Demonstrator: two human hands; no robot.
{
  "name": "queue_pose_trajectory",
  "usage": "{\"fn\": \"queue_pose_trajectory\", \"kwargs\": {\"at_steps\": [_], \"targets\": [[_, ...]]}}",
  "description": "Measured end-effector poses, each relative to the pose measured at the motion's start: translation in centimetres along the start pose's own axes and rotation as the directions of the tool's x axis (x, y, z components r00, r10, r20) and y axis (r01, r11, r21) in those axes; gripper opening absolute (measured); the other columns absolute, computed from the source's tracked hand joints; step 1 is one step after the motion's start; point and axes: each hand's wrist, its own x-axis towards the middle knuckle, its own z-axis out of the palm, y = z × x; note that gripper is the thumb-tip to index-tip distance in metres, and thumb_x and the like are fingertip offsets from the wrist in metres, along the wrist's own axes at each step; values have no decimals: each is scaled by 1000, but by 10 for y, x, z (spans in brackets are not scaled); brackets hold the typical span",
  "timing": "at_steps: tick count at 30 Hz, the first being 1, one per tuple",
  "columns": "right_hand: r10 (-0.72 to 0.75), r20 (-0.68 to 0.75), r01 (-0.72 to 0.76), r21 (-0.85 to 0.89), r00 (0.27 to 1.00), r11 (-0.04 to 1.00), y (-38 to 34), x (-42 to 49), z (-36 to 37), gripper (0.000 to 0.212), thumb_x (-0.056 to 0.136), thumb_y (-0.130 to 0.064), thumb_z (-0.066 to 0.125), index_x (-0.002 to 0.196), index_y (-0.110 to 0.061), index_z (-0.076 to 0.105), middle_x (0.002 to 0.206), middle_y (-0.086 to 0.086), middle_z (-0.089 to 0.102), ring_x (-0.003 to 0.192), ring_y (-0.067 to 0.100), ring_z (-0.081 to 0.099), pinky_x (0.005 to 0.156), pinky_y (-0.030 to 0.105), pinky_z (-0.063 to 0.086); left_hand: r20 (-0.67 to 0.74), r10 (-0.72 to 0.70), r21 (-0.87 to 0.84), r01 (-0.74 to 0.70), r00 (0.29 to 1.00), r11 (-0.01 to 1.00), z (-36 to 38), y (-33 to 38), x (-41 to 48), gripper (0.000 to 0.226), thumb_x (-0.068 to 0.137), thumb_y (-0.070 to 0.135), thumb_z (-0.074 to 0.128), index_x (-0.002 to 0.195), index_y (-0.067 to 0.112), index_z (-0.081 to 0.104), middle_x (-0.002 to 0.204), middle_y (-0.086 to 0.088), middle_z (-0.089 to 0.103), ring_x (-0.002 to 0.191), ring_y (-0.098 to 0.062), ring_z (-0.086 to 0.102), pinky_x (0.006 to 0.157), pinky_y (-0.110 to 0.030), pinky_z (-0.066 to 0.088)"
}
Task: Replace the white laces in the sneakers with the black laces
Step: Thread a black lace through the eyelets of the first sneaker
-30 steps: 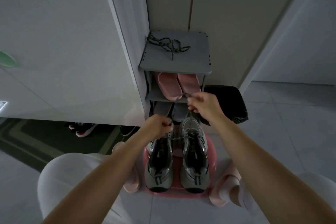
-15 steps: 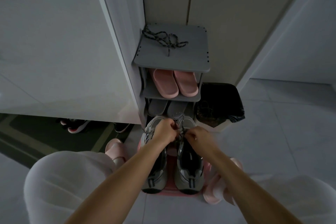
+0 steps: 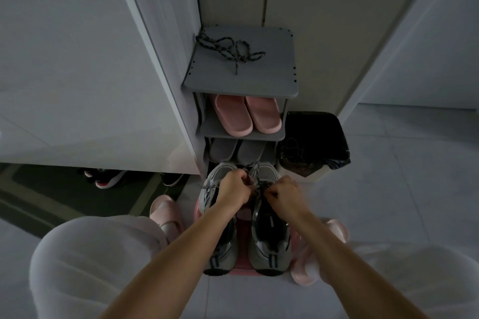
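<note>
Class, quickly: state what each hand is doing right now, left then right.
Left hand: closed, pinching a lace at the right sneaker.
Right hand: closed, also pinching lace.

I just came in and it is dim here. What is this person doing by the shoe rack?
A person works on a pair of grey sneakers. The left hand and the right hand both pinch a lace near the shoes' front. A dark lace lies loose on top of the shoe rack.
</note>
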Motion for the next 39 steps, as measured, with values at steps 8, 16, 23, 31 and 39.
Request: {"fn": "queue_pose_trajectory", "kwargs": {"at_steps": [8,16,23,31,39], "targets": [[33,14,-33,-4,999,999,-6,0,-2,22,89,-27,55,100,-20,72,111,8,49,105,26,52,91,33,45,-46,-24,63,27,999,998,2,5,-3,7,78,19,70,82,16,66,84,-4,71,81,-20,66,64,-23,44],[55,28,-55,-23,998,998,-8,2,-2,24,90,-25,53,104,-20,72,115,10,49,110,28,51,92,33,44,-85,-35,80,42,996,996,3,7,-7,6,78,19,69,82,17,65,84,-3,70,81,-20,66,65,-25,45],[80,55,-81,11,995,997,-6,8,-1,22,84,-25,56,95,-25,75,107,11,64,95,27,62,82,31,50,16,-64,38,64,998,997,-1,2,-1,13,77,21,73,71,17,62,76,-5,66,75,-22,63,68,-29,50],[91,101,-104,128,991,986,-7,9,-6,21,83,-18,61,97,-23,76,97,7,71,89,23,66,74,25,48,-11,-30,90,31,999,995,1,1,-2,12,79,20,69,83,9,66,79,-6,69,76,-23,66,65,-28,48],[113,138,-135,161,984,978,-10,9,-5,22,83,-18,60,96,-23,76,98,8,72,89,24,67,78,29,51,37,0,174,-6,999,985,3,5,-4,16,77,20,71,89,11,66,91,-7,69,87,-22,65,68,-26,44]]}}
